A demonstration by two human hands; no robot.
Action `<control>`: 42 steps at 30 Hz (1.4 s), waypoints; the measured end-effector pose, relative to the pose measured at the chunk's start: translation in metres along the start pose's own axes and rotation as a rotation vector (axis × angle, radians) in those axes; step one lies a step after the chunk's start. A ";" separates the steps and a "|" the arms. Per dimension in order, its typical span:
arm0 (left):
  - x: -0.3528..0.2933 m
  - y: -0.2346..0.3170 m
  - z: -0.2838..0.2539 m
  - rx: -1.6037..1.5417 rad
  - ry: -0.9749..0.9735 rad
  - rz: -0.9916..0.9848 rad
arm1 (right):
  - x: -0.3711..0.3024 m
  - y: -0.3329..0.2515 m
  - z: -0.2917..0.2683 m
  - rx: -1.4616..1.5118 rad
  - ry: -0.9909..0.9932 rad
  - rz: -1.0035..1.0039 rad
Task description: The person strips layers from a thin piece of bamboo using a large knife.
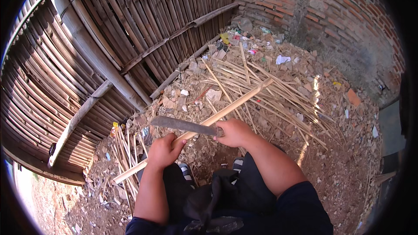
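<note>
My left hand (162,151) is closed round a long pale split-bamboo strip (235,104), which runs slantwise from the lower left to the upper right in front of me. In my right hand (235,133) is the handle of a machete (180,125). Its dark, broad blade points left and lies across the strip, just beyond my left hand. Whether the edge touches the bamboo I cannot tell. My right fingers wrap the handle and hide most of it.
Thin bamboo sticks (278,104) lie in a loose pile ahead, and a smaller bundle (123,148) is at my left. Rubble and litter cover the ground. A bamboo slat wall (126,21) with poles stands left; a brick wall (344,21) closes the far right.
</note>
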State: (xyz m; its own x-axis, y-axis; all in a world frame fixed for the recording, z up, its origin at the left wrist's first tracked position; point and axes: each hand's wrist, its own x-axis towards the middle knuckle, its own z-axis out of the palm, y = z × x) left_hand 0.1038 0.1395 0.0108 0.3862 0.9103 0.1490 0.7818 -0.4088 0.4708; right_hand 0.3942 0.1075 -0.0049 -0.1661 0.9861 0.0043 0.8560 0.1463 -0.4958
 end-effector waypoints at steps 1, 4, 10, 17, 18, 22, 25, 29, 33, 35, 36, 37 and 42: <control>0.001 -0.001 0.000 0.003 -0.001 0.014 | 0.000 -0.002 -0.001 0.006 -0.030 0.018; 0.001 0.002 -0.003 0.017 -0.053 -0.013 | -0.001 -0.002 -0.001 0.022 -0.022 0.019; 0.000 0.004 -0.002 0.021 -0.025 -0.006 | 0.002 0.010 -0.004 0.016 -0.022 0.037; 0.001 0.001 -0.002 0.008 -0.010 -0.004 | 0.000 0.004 -0.012 0.005 -0.019 0.078; 0.000 0.002 -0.003 0.003 -0.005 -0.014 | 0.001 0.008 -0.019 0.011 -0.014 0.140; -0.001 0.001 -0.003 -0.007 0.034 -0.028 | 0.001 0.012 -0.031 0.149 0.095 0.280; 0.000 0.000 -0.001 0.026 0.025 -0.029 | 0.003 0.006 -0.029 0.050 0.032 0.292; -0.005 0.004 -0.006 0.074 0.044 -0.047 | 0.000 -0.002 -0.026 -0.064 0.014 0.187; -0.032 0.020 -0.026 0.041 0.077 -0.051 | -0.009 -0.006 -0.035 -0.005 0.007 0.065; -0.053 0.031 -0.036 0.027 0.053 -0.084 | -0.014 -0.003 -0.030 0.012 0.031 -0.073; -0.062 0.031 -0.036 0.028 0.053 -0.071 | -0.018 -0.001 -0.027 0.011 0.041 -0.067; -0.076 0.028 -0.039 0.039 0.048 -0.088 | -0.019 -0.006 -0.024 -0.020 -0.006 -0.123; -0.140 0.026 -0.041 0.158 0.025 -0.116 | -0.021 -0.029 -0.003 -0.081 -0.208 -0.264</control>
State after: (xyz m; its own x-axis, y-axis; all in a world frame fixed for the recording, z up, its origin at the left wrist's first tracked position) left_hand 0.0497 0.0040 0.0380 0.2778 0.9525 0.1244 0.8885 -0.3040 0.3438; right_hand 0.3748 0.0825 0.0119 -0.4765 0.8773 -0.0581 0.8048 0.4086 -0.4306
